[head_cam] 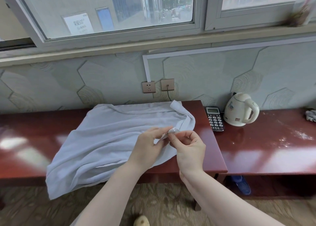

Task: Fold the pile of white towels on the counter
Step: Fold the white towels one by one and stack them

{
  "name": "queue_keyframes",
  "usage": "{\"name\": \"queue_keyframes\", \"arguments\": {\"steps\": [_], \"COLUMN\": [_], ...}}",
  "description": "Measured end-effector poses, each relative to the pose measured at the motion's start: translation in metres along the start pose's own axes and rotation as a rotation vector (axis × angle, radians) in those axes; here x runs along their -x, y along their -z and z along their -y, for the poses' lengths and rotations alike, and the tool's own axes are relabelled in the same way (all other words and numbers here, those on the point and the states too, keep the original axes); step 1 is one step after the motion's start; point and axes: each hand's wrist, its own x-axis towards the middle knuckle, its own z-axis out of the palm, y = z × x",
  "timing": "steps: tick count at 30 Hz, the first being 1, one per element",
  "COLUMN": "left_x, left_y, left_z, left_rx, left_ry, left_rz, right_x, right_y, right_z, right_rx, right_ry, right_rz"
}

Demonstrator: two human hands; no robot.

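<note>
On the dark red surface [213, 150] below the window [109, 12], one white towel [106, 138] lies spread out and rumpled. Its near left corner hangs over the front edge toward the carpet [162, 207]. Its far right corner is rolled over on itself near the back edge.

My left hand [147, 145] and my right hand [188, 148] meet above the right part of the towel. The fingers [164, 130] of both hands are closed in a pinch on a small bunched piece of white cloth [171, 132], held slightly above the towel. I cannot tell whether this piece is a corner of the towel or a separate item.

To the right of the towel, a black desk phone [214, 118] lies flat, just beside a cream electric kettle [241, 109]. Two wall sockets [148, 87] sit behind the towel; a dark cable runs down from the right one. A blue slipper [242, 184] lies on the floor under the surface.
</note>
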Motion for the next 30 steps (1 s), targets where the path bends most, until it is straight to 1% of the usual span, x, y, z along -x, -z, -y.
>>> {"name": "queue_keyframes", "arguments": {"steps": [2, 5, 9, 12, 14, 16, 21, 24, 26, 28, 30], "left_x": [-0.001, -0.001, 0.002, 0.006, 0.007, 0.006, 0.008, 0.014, 0.018, 0.023, 0.03], "left_y": [-0.003, 0.0, -0.003, -0.009, -0.012, -0.013, -0.027, -0.037, -0.042, -0.046, -0.048], "left_z": [0.0, 0.001, 0.002, 0.005, 0.007, 0.008, 0.012, 0.022, 0.029, 0.037, 0.046], "left_rx": [0.047, 0.122, 0.181, 0.158, 0.159, 0.159, 0.159, 0.087, 0.022, -0.072, -0.166], "left_ry": [0.008, 0.022, 0.09, 0.115, 0.125, 0.122, 0.117, 0.129, 0.134, 0.136, 0.158], "left_rz": [-0.062, -0.123, -0.209, -0.229, -0.219, -0.204, -0.2, -0.18, -0.126, -0.076, -0.028], "right_x": [0.001, 0.001, 0.003, 0.0, -0.003, -0.005, -0.009, -0.009, -0.011, -0.016, -0.024], "right_y": [0.002, 0.008, 0.01, 0.014, 0.018, 0.023, 0.029, 0.031, 0.036, 0.043, 0.05], "right_z": [-0.003, -0.005, -0.005, -0.004, 0.001, 0.005, 0.0, -0.012, -0.019, -0.023, -0.028], "right_rx": [0.002, 0.047, 0.116, 0.206, 0.318, 0.383, 0.39, 0.458, 0.463, 0.47, 0.453], "right_ry": [-0.017, 0.023, 0.043, 0.099, 0.164, 0.216, 0.206, 0.192, 0.171, 0.153, 0.105], "right_rz": [0.027, 0.1, 0.152, 0.269, 0.355, 0.382, 0.345, 0.306, 0.289, 0.227, 0.111]}}
